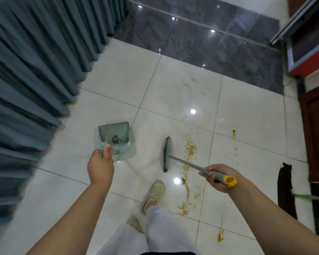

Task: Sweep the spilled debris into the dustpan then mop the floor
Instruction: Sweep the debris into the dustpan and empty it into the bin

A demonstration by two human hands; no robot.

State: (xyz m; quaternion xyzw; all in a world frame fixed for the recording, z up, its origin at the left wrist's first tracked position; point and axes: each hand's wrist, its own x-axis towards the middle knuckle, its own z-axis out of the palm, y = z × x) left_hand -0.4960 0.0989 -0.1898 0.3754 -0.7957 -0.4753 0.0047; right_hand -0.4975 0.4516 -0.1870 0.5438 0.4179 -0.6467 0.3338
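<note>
My left hand (99,162) grips the handle of a teal dustpan (114,134), held just above the white tiles with a small dark clump of debris inside. My right hand (216,176) grips the teal and yellow handle of a short broom; its head (167,153) hangs just left of a long yellow-brown smear of spilled debris (189,159). The smear runs down the tiles toward my feet, with smaller spots (233,133) to the right and more above. A mop with a dark head (285,188) and green handle lies on the floor at the right.
Teal curtains (35,80) hang along the left. Dark grey tiles (219,43) cover the far floor. A red cabinet (309,52) and dark wooden furniture (317,129) stand on the right. My feet in beige clogs (156,190) stand on the tiles below the broom.
</note>
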